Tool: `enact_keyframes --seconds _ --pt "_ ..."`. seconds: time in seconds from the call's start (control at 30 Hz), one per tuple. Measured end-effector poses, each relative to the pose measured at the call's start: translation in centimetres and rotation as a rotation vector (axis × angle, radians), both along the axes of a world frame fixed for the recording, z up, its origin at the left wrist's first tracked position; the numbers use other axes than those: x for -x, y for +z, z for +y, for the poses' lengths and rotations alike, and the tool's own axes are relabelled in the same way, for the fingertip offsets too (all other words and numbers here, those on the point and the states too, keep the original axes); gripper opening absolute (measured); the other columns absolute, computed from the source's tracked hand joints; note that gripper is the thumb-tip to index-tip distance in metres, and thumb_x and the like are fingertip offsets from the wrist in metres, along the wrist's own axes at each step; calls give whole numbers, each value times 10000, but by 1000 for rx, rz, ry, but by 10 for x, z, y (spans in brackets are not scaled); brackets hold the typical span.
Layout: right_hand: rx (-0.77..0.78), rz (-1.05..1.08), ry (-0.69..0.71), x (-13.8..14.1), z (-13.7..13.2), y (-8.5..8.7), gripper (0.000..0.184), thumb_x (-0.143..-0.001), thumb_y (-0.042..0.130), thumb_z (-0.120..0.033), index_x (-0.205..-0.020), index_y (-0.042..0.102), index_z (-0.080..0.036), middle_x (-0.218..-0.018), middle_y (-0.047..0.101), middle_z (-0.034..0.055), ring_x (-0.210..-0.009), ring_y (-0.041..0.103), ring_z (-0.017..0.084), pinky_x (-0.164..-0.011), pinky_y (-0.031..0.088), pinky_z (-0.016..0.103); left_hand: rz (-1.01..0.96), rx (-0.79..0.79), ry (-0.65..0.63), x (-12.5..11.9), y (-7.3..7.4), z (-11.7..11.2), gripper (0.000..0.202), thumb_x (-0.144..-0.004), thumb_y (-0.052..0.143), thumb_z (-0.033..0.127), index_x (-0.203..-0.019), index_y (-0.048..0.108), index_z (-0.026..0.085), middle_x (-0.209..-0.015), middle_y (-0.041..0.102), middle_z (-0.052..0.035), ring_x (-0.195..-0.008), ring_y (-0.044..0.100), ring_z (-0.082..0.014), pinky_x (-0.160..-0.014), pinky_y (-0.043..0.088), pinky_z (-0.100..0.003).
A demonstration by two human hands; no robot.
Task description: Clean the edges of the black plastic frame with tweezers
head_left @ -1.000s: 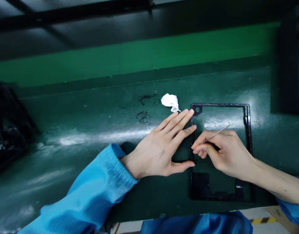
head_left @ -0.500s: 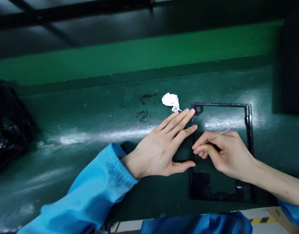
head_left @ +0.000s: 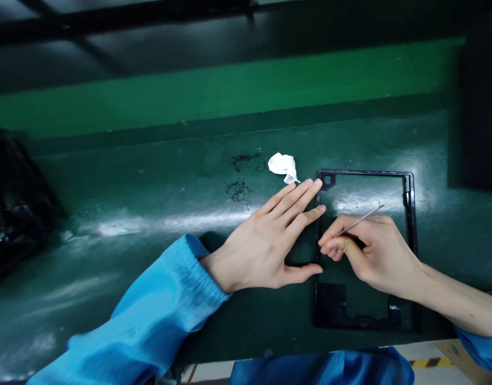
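A black rectangular plastic frame lies flat on the green tabletop. Flat with its fingers stretched out, my left hand has its fingertips and thumb at the frame's left side. My right hand is closed in a pinch around a thin metal rod, whose upper end points up and to the right. The rod's lower tip is at the inner edge of the frame's left side, mostly hidden by the fingers. Beyond my left fingertips lies a crumpled white tissue.
Black thread-like scraps lie left of the tissue. A blurred dark object is at the table's far left, and a black box-like object stands at the right. The table's front edge runs just in front of me.
The rod has tilted slightly, its upper end shifting a little up and to the right. My left hand stays in place on the frame.
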State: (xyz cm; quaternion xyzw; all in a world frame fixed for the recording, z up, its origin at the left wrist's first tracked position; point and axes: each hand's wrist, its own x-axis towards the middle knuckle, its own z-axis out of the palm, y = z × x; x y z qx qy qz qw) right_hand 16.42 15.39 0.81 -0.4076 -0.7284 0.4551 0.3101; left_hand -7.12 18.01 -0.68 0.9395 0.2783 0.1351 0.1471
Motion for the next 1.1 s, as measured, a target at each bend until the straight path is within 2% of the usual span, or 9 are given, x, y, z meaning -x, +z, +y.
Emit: enact_keyframes --seconds 0.17,0.33,0.53,0.73,0.87,1.1 --pt "-33 -8 3 0 0 -1 263 -966 527 -17 -814 680 -167 -813 771 -18 -596 681 65 -633 578 181 8 -11 -4 0 0 0 848 -930 671 648 -1469 473 23 -1702 301 -309 -1624 272 -407 -1309 320 -584" --pt "-69 -38 22 1 -1 -1 265 -955 524 -20 -804 671 -181 -768 752 -21 -572 655 79 -598 558 200 1 -4 2 0 0 1 846 -918 692 639 -1479 458 52 -1709 295 -296 -1628 264 -403 -1306 324 -598" --pt "18 6 -30 1 -1 -1 253 -967 527 -34 -833 681 -185 -802 771 -23 -597 701 74 -588 579 170 -8 3 4 0 0 0 830 -927 684 628 -1472 472 39 -1707 299 -298 -1627 267 -402 -1308 328 -580" --pt "-22 -22 -16 1 -1 -1 267 -957 530 -15 -812 689 -173 -804 772 -24 -586 684 65 -624 582 181 2 -19 -2 -1 0 0 848 -930 670 645 -1477 466 30 -1707 296 -301 -1628 266 -398 -1308 325 -571" --pt "-46 -43 7 1 -2 0 266 -953 529 -16 -808 685 -174 -762 752 -32 -576 663 65 -595 558 177 6 -17 0 0 1 0 837 -928 677 635 -1472 474 31 -1703 307 -300 -1626 272 -398 -1309 323 -570" --pt "27 -9 -37 1 -2 2 250 -962 534 -43 -824 690 -181 -805 778 -17 -585 698 74 -579 580 172 1 -9 -2 -1 0 0 839 -941 654 643 -1479 460 29 -1705 296 -306 -1631 257 -395 -1308 324 -573"
